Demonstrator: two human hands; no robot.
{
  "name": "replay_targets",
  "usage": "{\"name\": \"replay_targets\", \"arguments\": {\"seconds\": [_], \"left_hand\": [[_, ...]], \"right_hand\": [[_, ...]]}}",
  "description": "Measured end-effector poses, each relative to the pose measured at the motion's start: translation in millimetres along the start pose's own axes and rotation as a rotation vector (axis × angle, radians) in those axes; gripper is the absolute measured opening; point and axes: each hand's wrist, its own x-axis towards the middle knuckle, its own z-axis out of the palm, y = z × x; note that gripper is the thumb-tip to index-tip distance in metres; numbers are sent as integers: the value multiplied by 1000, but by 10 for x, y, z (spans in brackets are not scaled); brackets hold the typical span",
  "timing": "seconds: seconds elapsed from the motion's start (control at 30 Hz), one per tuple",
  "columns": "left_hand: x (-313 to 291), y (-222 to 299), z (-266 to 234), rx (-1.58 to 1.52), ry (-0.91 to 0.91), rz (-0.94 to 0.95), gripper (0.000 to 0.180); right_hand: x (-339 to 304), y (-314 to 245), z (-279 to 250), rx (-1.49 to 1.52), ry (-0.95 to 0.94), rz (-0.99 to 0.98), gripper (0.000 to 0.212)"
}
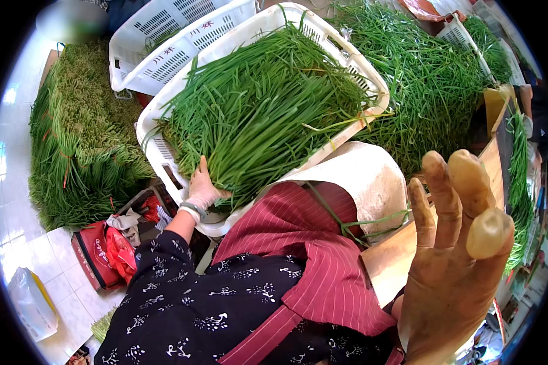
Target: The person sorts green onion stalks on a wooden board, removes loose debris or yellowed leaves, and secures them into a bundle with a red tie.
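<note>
A white plastic basket (377, 97) heaped with long green garlic chives (268, 103) is tilted in front of my lap. My left hand (202, 187) is at the basket's near left corner, around the gathered ends of some chives. Its thumb and one finger show apart, and the other fingers are hidden among the leaves. At the right, my right hand (447, 280) is raised close to the camera, open and holding nothing. Pale, translucent covers sit on some of its fingertips.
Tied chive bundles (61, 146) are stacked at the left. Another white basket (182, 48) stands behind mine. Loose chives (420, 79) are piled at the far right beside a wooden board (396, 261). A red bag (94, 255) and a clear plastic package (30, 304) lie on the tiled floor.
</note>
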Motion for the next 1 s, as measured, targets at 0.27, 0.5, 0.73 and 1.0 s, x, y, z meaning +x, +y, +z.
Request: {"name": "replay_targets", "arguments": {"seconds": [0.27, 0.5, 0.73, 1.0], "left_hand": [[-253, 270, 122, 279, -19, -61, 117], [141, 23, 105, -87, -63, 20, 99], [772, -447, -651, -686, -730, 117, 56], [566, -171, -1293, -1210, -763, -169, 44]], "right_hand": [[14, 46, -76, -142, 19, -59, 80], [137, 534, -87, -94, 27, -37, 114], [404, 1082, -46, -167, -199, 182, 65], [743, 2481, 771, -89, -634, 968, 80]]}}
